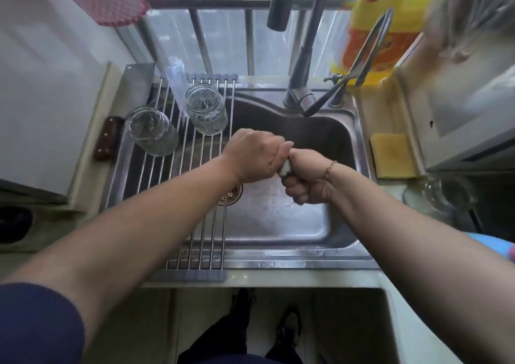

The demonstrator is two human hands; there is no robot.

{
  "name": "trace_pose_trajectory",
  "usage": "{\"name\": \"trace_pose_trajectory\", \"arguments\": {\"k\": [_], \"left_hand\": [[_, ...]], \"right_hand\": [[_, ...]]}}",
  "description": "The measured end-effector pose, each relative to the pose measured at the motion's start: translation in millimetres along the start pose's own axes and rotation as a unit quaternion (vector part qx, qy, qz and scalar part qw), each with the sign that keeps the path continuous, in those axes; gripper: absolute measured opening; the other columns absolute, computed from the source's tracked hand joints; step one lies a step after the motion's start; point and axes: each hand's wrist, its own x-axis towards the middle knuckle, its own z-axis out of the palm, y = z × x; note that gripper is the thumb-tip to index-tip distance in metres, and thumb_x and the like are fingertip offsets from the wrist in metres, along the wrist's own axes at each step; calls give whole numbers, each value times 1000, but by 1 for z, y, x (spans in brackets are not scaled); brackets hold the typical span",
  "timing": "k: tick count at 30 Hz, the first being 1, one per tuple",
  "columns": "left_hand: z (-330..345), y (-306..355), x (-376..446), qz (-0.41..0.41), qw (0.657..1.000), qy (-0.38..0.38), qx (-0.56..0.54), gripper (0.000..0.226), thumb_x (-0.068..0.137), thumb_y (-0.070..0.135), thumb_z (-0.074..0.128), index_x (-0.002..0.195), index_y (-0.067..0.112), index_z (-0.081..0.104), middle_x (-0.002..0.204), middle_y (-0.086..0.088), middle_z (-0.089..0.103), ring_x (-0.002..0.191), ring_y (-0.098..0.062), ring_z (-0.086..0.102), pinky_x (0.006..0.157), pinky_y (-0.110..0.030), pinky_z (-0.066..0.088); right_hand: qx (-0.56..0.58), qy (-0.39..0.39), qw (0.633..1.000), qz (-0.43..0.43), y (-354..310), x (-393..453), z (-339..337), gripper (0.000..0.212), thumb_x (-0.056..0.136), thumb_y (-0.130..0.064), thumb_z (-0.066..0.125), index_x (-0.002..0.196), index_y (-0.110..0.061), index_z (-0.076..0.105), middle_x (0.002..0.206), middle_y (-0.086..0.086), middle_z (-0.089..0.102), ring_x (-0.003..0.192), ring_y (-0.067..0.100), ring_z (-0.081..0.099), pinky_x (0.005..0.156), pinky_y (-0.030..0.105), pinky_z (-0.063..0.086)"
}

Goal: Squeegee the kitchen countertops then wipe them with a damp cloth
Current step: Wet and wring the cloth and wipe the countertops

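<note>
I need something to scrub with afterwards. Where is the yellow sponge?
The yellow sponge lies on the counter at the right of the sink, beside its right rim, in front of the yellow bottle.

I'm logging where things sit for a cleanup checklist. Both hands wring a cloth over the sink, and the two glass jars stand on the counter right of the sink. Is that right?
Not quite. In the head view the two glass jars sit on the wire rack across the sink's left side. The left hand and right hand do wring the cloth over the sink.
</note>
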Motion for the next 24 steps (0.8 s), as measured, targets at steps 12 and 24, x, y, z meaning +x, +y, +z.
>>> {"name": "trace_pose_trajectory", "arguments": {"k": [12, 24], "left_hand": [[-29, 30, -1, -501, 574, -264, -592, 44, 96, 32, 27, 53, 23, 32, 45, 5, 26, 34, -7, 18, 40, -13, 9], [-32, 28, -1, -259, 944, -20, -202, 57, 104, 28, 31, 49, 17, 40, 46, 5, 41, 54, -24, 45, 58, -32, 31]], "right_hand": [[-441, 343, 665, -496, 41, -9, 1, 50, 93, -54, 39, 120, -15, 56, 115, 4, 59, 100, 24, 58, 71, 34, 50], [-174, 312, 889, -288, 3, -10, 37, 60, 102, -42, 27, 54, -15, 50, 60, 6, 54, 69, 30, 54, 64, 32, 40]]}}
